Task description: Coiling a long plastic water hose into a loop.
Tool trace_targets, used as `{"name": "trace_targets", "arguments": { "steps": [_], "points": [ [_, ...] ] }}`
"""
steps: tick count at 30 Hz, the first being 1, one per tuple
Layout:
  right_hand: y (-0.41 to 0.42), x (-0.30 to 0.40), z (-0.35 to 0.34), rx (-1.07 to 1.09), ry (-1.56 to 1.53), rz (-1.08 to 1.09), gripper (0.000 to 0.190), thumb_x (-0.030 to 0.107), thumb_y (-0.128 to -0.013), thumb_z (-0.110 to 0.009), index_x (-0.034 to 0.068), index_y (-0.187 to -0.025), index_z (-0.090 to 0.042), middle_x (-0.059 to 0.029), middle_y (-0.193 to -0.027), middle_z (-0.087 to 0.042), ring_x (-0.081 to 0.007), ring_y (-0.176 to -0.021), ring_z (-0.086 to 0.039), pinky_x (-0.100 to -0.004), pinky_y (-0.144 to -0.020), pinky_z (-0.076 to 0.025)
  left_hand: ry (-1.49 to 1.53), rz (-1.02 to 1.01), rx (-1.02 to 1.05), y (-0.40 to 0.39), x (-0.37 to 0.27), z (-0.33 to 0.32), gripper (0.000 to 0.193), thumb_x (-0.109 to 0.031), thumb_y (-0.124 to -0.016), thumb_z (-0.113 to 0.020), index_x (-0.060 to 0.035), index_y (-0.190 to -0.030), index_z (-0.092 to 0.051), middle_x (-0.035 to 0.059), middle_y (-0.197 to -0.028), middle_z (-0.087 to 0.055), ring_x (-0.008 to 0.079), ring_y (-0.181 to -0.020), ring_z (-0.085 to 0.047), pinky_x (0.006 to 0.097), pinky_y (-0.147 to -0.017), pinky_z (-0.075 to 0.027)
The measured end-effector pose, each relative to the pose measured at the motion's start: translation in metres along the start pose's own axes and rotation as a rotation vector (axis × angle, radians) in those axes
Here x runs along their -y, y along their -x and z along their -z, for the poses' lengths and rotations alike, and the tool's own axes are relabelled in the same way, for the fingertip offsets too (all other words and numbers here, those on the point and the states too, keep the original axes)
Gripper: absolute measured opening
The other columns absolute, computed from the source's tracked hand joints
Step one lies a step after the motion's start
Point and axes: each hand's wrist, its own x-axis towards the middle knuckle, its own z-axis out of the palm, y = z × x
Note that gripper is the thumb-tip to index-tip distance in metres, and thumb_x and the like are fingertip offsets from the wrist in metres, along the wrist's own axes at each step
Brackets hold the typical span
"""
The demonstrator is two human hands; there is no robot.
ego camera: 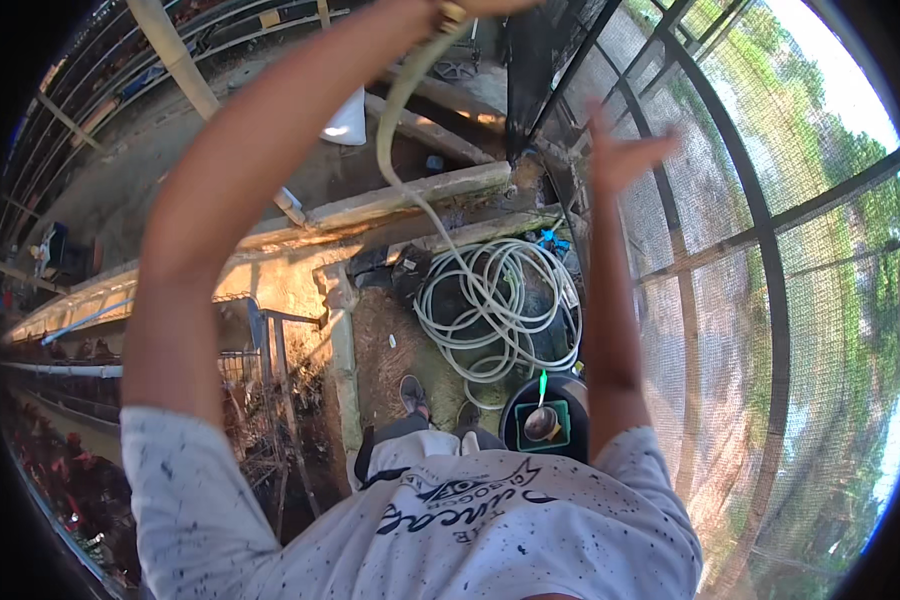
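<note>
Stretched across the upper left, my left arm ends in my left hand [495,4], cut by the top edge, so its fingers are hidden. A pale flexible hose [399,105] hangs from beside that wrist and runs down to a loosely coiled hose [495,315] on the ground. My right hand [624,154] is raised in front of the mesh screen, blurred, fingers spread and holding nothing. Near my feet, a metal ladle with a green handle [541,424] rests in a green square container [523,437] on or in a round black tub [507,420].
Dark-framed mesh screen [735,300] curves along the right. A low concrete ledge [435,187] crosses ahead, with a white sack [349,124] beyond. Cages with chickens [60,480] and a metal frame [281,360] stand at left. A bamboo-like pole [172,56] slants upper left.
</note>
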Motion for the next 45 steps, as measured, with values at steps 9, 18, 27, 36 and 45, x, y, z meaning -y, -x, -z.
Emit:
{"name": "trace_targets", "arguments": {
  "steps": [9,18,27,36,45],
  "points": [
    [-0.125,-0.09,0.098,0.215,0.422,0.411,0.076,0.05,-0.059,-0.075,-0.002,-0.111,-0.055,-0.0294,-0.112,-0.051,-0.0425,-0.109,-0.046,-0.0484,-0.086,-0.038,-0.122,-0.496,0.293,0.004,0.02,-0.118,0.038,-0.019,-0.078,-0.059,-0.0151,-0.116,-0.058,0.0105,-0.059,-0.059,0.0186,-0.049,-0.052,0.0333,-0.05,-0.042],
    [0.101,-0.193,0.103,0.358,0.465,-0.406,0.03,0.029,-0.064,-0.062,0.002,-0.075,-0.068,-0.0219,-0.064,-0.06,-0.0379,-0.065,-0.061,-0.0444,-0.06,-0.048,-0.256,-0.192,-0.217,0.108,0.089,-0.27,0.062,-0.017,-0.07,-0.063,-0.0164,-0.128,-0.041,0.019,-0.115,-0.046,0.0372,-0.105,-0.044,0.0442,-0.089,-0.038],
    [0.154,-0.094,0.08,0.929,-0.351,-1.015,0.039,0.033,-0.074,-0.065,-0.004,-0.07,-0.058,-0.0072,-0.051,-0.051,-0.0151,-0.041,-0.048,-0.0302,-0.042,-0.04,0.061,0.777,-0.16,0.448,0.05,-0.454,0.089,-0.061,-0.056,-0.072,-0.0097,-0.123,-0.043,0.0213,-0.12,-0.045,0.0364,-0.116,-0.041,0.0465,-0.1,-0.03],
    [0.103,-0.106,0.155,0.664,-0.693,-1.379,0.025,0.023,-0.085,-0.059,0.005,-0.07,-0.051,0.001,-0.057,-0.044,-0.0069,-0.045,-0.039,-0.022,-0.039,-0.034,-0.473,1.103,0.013,0.524,0.044,-0.418,0.037,-0.047,-0.067,-0.068,-0.0118,-0.079,-0.066,0.0085,-0.084,-0.062,0.0288,-0.087,-0.059,0.0379,-0.085,-0.043],
    [0.166,-0.242,0.213,0.19,-0.531,-1.492,0.015,0.014,-0.085,-0.05,0.003,-0.077,-0.05,-0.0012,-0.061,-0.043,-0.0102,-0.048,-0.04,-0.0236,-0.042,-0.036,0.834,1.049,-0.595,0.521,0.136,-0.364,0.017,-0.017,-0.084,-0.056,-0.0059,-0.095,-0.05,0.0099,-0.096,-0.054,0.0268,-0.104,-0.053,0.0372,-0.084,-0.046]
  ]
}}
